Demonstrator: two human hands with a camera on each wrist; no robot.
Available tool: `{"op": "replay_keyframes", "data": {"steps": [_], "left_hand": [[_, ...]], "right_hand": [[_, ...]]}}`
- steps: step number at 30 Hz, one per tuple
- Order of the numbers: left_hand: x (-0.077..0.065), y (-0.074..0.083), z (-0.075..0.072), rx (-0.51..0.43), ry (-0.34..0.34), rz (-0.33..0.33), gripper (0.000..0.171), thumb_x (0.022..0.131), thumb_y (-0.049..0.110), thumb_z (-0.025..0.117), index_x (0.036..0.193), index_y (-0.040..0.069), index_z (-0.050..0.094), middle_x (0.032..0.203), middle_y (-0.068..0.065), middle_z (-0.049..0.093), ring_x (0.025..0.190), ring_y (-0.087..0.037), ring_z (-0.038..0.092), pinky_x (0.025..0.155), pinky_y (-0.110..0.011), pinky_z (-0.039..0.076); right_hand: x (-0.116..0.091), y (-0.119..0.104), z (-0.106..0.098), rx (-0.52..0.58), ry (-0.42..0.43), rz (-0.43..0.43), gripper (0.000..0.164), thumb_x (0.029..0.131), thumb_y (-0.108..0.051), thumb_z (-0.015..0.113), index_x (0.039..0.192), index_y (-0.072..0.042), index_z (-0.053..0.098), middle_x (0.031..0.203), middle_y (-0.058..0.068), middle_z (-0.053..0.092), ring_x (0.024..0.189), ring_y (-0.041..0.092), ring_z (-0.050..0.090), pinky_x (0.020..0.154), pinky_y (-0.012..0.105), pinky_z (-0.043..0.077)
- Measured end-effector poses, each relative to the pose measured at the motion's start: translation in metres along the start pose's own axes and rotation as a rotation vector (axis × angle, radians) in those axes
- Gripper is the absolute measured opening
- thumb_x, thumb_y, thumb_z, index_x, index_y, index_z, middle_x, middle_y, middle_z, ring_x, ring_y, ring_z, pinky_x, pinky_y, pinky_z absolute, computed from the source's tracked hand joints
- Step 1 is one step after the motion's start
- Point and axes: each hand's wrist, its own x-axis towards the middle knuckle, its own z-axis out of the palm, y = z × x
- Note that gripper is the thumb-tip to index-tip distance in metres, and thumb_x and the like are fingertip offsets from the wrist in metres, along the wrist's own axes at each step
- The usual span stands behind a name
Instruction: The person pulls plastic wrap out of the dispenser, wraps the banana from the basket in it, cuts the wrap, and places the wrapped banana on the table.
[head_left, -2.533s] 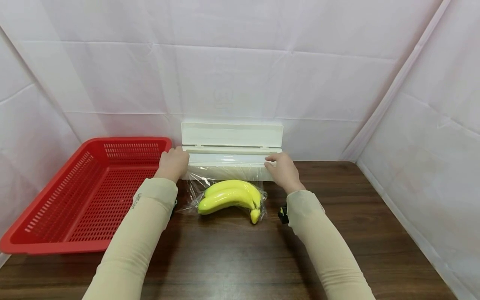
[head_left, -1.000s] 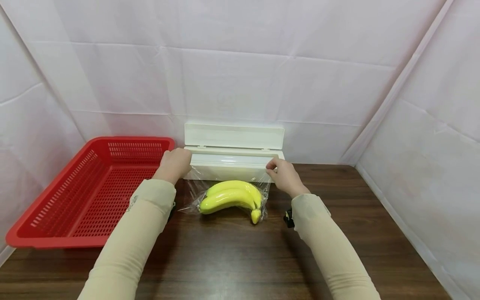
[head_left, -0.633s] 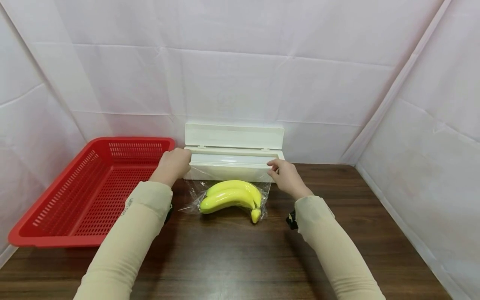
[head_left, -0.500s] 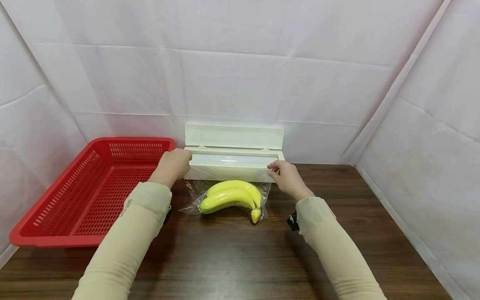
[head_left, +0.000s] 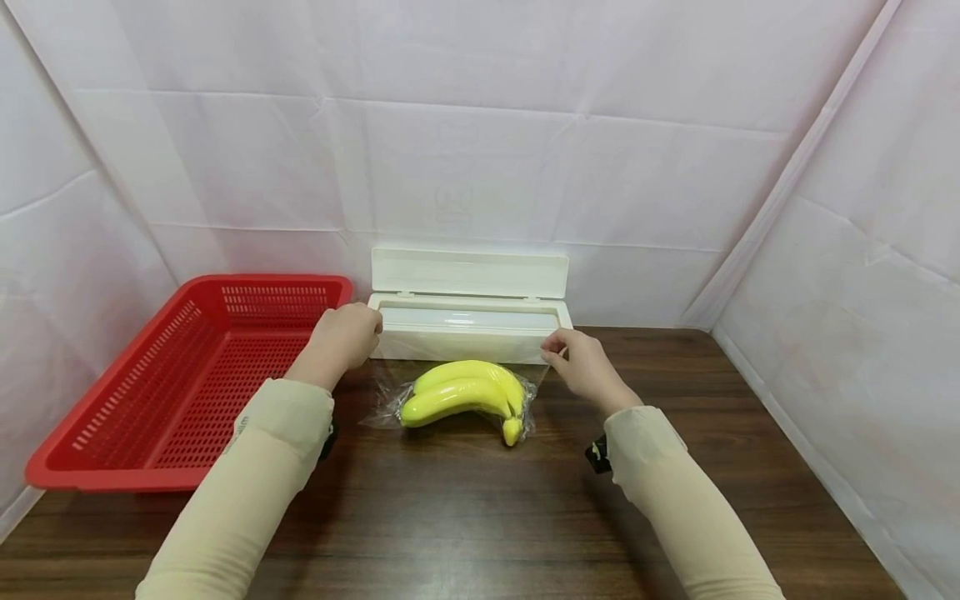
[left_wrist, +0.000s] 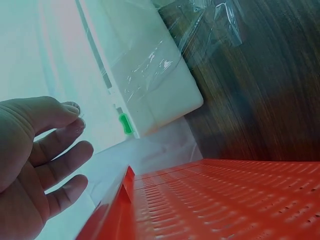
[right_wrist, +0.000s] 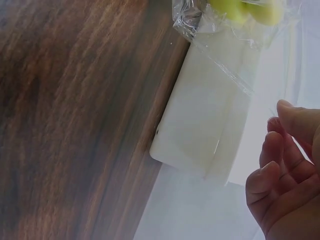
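Observation:
In the head view, a bunch of yellow bananas (head_left: 457, 400) lies on the table under a clear sheet of cling film (head_left: 390, 408). Behind it stands a white cling film dispenser (head_left: 457, 345), its lid up and a roll visible inside. My left hand (head_left: 343, 337), at the dispenser's left end, pinches one corner of the film between thumb and index finger. At the right end, my right hand (head_left: 581, 362) pinches the other corner; the right wrist view shows the film's edge (right_wrist: 225, 70) running taut from the fingertips toward the bananas.
A red perforated basket (head_left: 112, 479) stands on the left, close beside my left forearm. White sheeting (head_left: 465, 150) hangs behind and along both sides of the brown wooden table (head_left: 465, 517). A green clip (left_wrist: 125, 123) shows on the dispenser's end in the left wrist view.
Both hands have come slightly toward me, the right one also a little outward and now pinching the film. The film's far edge has come down off the dispenser's top. The bananas stay in place.

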Motion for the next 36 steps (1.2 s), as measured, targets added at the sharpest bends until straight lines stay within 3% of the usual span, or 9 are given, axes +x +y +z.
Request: {"op": "replay_keyframes", "data": {"steps": [11,18,27,33,36], "left_hand": [[-0.01,0.001,0.002,-0.012,0.03,-0.003,0.018,0.086,0.006,0.054,0.095,0.006,0.071,0.092,-0.014,0.068,0.085,-0.03,0.064,0.075,-0.048,0.051],[-0.018,0.004,0.005,0.001,0.055,0.011,0.017,0.086,0.006,0.055,0.093,0.007,0.071,0.089,-0.013,0.069,0.082,-0.03,0.065,0.07,-0.047,0.051],[-0.026,0.009,0.007,0.025,0.058,0.002,0.023,0.085,0.002,0.054,0.067,0.012,0.065,0.075,-0.01,0.067,0.066,-0.025,0.06,0.06,-0.043,0.046],[-0.031,0.013,0.01,-0.004,0.003,-0.019,0.021,0.087,0.0,0.052,0.096,0.012,0.068,0.096,-0.01,0.071,0.088,-0.028,0.065,0.076,-0.05,0.048],[-0.034,0.015,0.013,-0.006,-0.018,-0.004,0.019,0.088,-0.002,0.051,0.089,0.012,0.063,0.091,-0.008,0.069,0.083,-0.025,0.063,0.074,-0.049,0.047]], "right_hand": [[-0.009,-0.005,-0.002,0.002,-0.011,-0.007,0.012,0.094,-0.017,0.058,0.1,-0.009,0.064,0.095,0.008,0.061,0.068,0.017,0.052,0.057,0.031,0.044],[-0.015,-0.005,-0.002,-0.001,-0.048,-0.027,0.013,0.093,-0.015,0.058,0.101,-0.007,0.065,0.095,0.008,0.065,0.072,0.017,0.055,0.06,0.03,0.045],[-0.021,-0.005,0.0,-0.035,-0.068,-0.047,0.012,0.093,-0.012,0.058,0.101,-0.008,0.066,0.098,0.008,0.067,0.079,0.017,0.061,0.065,0.031,0.049],[-0.023,-0.006,0.0,-0.087,-0.049,-0.104,0.022,0.093,-0.008,0.056,0.112,-0.009,0.066,0.104,0.009,0.069,0.086,0.02,0.063,0.07,0.035,0.049],[-0.024,-0.007,0.0,-0.131,-0.055,-0.119,0.024,0.094,-0.007,0.054,0.113,-0.012,0.068,0.11,0.009,0.068,0.081,0.018,0.06,0.067,0.034,0.047]]}}
